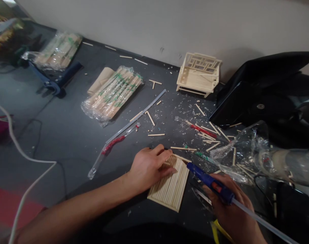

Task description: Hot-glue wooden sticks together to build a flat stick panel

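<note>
My left hand [150, 167] grips the far edge of a flat panel of wooden sticks [169, 186], its thumb lying on the top face and its fingers at a thin stick along the far end. Closed around a blue glue gun [212, 184], my right hand [233, 203] is to the right of the panel. A clear glue stick [261, 220] runs out of the gun's rear. The nozzle points at the panel's far right corner; whether it touches cannot be made out. Under my right hand lie a pointed metal tool [203, 196] and yellow handles [220, 232], partly hidden.
Behind stands a small stick-built bench [198, 74]. Bagged sticks [116, 91] lie back left, near a blue clamp-like tool [55, 79]. Cut sticks and crumbs litter the dark table [93, 203]. A black case [261, 95], a clear bottle [288, 166] and a phone [293, 210] are rightward.
</note>
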`<state>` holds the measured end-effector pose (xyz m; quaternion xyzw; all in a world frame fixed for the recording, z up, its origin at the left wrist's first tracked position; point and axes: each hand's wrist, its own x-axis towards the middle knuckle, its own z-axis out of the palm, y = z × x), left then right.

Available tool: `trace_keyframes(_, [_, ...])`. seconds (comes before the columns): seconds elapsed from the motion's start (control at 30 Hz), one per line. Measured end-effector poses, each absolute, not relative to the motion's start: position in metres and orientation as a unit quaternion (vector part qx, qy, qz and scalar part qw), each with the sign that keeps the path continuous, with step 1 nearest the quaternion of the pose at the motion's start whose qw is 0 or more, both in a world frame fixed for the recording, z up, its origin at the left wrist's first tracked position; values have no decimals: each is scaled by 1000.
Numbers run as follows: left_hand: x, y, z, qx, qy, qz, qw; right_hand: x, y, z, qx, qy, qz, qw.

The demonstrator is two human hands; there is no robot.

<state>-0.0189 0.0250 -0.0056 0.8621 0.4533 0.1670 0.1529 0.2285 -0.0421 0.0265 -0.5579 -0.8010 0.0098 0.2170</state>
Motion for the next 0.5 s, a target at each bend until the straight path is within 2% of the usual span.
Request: trace_keyframes(0.5, [-20, 26, -5, 866, 445, 178, 141, 232, -39, 25, -580, -776, 47, 242])
